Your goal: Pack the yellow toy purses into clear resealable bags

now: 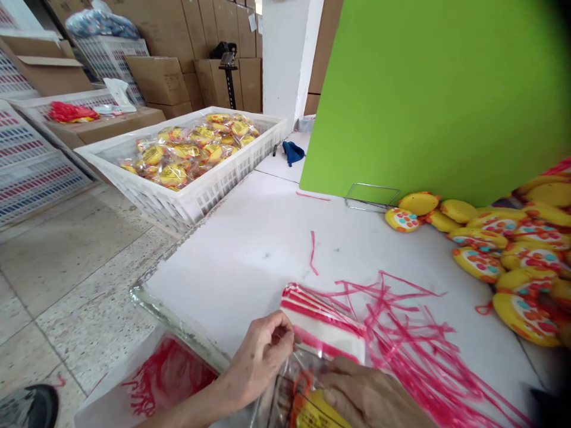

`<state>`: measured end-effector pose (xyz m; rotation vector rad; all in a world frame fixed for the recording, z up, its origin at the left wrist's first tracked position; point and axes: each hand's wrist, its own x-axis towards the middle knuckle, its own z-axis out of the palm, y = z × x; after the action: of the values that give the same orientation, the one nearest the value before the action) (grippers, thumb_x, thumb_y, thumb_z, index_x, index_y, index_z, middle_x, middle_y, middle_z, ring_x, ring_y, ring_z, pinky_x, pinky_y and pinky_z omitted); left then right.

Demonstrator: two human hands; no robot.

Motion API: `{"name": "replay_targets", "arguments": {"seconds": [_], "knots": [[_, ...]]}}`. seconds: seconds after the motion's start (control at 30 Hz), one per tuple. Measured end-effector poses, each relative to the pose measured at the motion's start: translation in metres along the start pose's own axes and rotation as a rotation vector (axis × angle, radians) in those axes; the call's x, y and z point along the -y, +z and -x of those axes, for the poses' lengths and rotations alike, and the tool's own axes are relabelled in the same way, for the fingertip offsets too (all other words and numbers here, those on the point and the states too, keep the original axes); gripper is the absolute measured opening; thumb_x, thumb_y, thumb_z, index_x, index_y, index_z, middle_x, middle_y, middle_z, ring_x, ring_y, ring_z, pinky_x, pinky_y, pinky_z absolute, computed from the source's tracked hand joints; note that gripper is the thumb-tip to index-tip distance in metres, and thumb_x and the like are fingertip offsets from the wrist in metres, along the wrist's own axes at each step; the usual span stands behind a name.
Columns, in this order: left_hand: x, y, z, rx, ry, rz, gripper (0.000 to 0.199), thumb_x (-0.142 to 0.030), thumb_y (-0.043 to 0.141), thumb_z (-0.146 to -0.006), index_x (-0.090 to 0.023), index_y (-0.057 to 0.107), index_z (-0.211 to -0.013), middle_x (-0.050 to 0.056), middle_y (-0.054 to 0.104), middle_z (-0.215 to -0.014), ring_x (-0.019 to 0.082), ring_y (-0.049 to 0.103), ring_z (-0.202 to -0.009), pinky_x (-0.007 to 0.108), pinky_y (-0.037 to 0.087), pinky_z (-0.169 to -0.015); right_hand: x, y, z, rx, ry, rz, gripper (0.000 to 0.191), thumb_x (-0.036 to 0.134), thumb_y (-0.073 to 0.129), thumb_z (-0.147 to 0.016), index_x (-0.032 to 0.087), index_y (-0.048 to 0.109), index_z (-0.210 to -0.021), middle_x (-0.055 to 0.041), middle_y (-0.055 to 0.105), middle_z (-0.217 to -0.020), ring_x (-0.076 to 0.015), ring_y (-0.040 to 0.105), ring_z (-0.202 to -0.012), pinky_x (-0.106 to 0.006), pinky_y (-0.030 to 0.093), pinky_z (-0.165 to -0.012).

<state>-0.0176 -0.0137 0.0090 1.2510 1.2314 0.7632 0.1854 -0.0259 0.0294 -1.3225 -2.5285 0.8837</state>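
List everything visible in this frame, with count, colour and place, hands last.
white table: one, centre.
clear bag: one, holding a yellow toy, under both hands, bottom edge.
stack of bags: one, white with red strips, just beyond the hands.
red strips: many, loose on the table, right of the stack.
loose toys: many, yellow with coloured spots, piled at right.
green board: one, upright behind the toys.
white crate: one, full of bagged yellow toys, left of the table.
cardboard boxes: several, brown, background.
left hand: pinching the bag's edge.
right hand: resting on the bag.
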Motion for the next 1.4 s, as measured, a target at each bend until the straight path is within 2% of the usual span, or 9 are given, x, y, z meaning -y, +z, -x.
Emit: {"name": "replay_targets", "arguments": {"seconds": [0.07,0.17,0.43,0.63,0.8,0.93,1.07,1.23,1.4], "knots": [[0.002,-0.001,0.002,0.001,-0.013,0.006,0.018,-0.026,0.045,-0.087,-0.017,0.049,-0.072,-0.004,0.046,-0.062,0.01,0.041,-0.059,0.02,0.032,-0.056,0.003,0.002,-0.004,0.087,0.009,0.186,0.027,0.022,0.049,-0.089,0.028,0.068,-0.071,-0.0005,0.071,-0.076,-0.0183,0.068,-0.059,-0.025,0.051,-0.046],[0.003,-0.003,0.003,0.041,-0.066,0.06,0.021,-0.031,0.043,-0.089,-0.018,0.048,-0.074,-0.005,0.046,-0.061,0.011,0.042,-0.057,0.02,0.033,-0.055,0.002,0.007,-0.005,-0.008,0.042,0.319,0.021,0.025,0.05,-0.088,0.027,0.067,-0.076,-0.0022,0.069,-0.073,-0.0192,0.068,-0.063,-0.024,0.049,-0.047],[0.007,-0.003,-0.001,0.127,-0.097,0.111,0.022,-0.036,0.055,-0.083,-0.015,0.058,-0.076,-0.001,0.053,-0.062,0.013,0.048,-0.059,0.022,0.036,-0.057,0.006,0.013,-0.013,-0.089,0.006,0.046,0.016,0.009,0.055,-0.082,0.022,0.057,-0.074,0.0005,0.066,-0.078,-0.0165,0.065,-0.075,-0.025,0.053,-0.065],[0.009,0.003,-0.004,0.071,-0.073,0.096,0.023,-0.033,0.051,-0.084,-0.014,0.059,-0.072,0.0,0.055,-0.062,0.013,0.049,-0.06,0.022,0.037,-0.058,-0.001,0.021,-0.014,-0.106,0.038,-0.062,0.015,0.012,0.056,-0.086,0.023,0.056,-0.075,0.004,0.063,-0.07,-0.0132,0.063,-0.064,-0.022,0.05,-0.06],[0.007,0.005,-0.005,0.081,-0.042,0.121,0.021,-0.03,0.051,-0.083,-0.014,0.06,-0.071,-0.001,0.053,-0.063,0.013,0.047,-0.062,0.022,0.036,-0.059,-0.007,0.02,-0.019,-0.353,-0.031,0.024,0.017,0.029,0.048,-0.094,0.022,0.06,-0.084,-0.0018,0.066,-0.08,-0.0164,0.064,-0.072,-0.026,0.051,-0.064],[0.0,0.008,-0.008,0.119,0.028,0.074,0.018,-0.022,0.046,-0.083,-0.014,0.056,-0.07,-0.003,0.047,-0.063,0.012,0.041,-0.062,0.022,0.032,-0.057,0.003,0.021,-0.03,-0.537,-0.098,0.219,0.018,0.023,0.043,-0.095,0.02,0.061,-0.095,-0.0044,0.067,-0.083,-0.0186,0.063,-0.075,-0.029,0.049,-0.068],[-0.011,0.012,-0.007,0.083,0.111,-0.149,0.021,-0.014,0.043,-0.083,-0.016,0.05,-0.063,-0.004,0.043,-0.06,0.011,0.038,-0.06,0.022,0.029,-0.055,0.016,0.022,-0.043,-0.552,-0.071,0.269,0.028,0.014,0.04,-0.091,0.02,0.059,-0.071,-0.0021,0.062,-0.066,-0.0175,0.058,-0.061,-0.028,0.043,-0.059],[-0.01,0.006,-0.003,0.101,0.124,-0.316,0.023,-0.022,0.04,-0.09,-0.016,0.06,-0.08,-0.001,0.055,-0.063,0.011,0.045,-0.056,0.022,0.033,-0.055,-0.014,0.009,-0.025,-0.593,0.223,0.008,0.018,0.028,0.047,-0.085,0.022,0.057,-0.072,0.0007,0.063,-0.065,-0.0137,0.06,-0.057,-0.022,0.045,-0.055],[0.001,-0.006,-0.006,0.087,0.056,-0.106,0.023,-0.032,0.043,-0.09,-0.016,0.058,-0.081,0.002,0.063,-0.071,0.014,0.058,-0.067,0.019,0.04,-0.059,-0.093,-0.011,0.059,-0.67,0.736,0.131,0.021,0.043,0.05,-0.073,0.026,0.061,-0.07,0.0031,0.064,-0.059,-0.0169,0.062,-0.052,-0.025,0.045,-0.05]]}}
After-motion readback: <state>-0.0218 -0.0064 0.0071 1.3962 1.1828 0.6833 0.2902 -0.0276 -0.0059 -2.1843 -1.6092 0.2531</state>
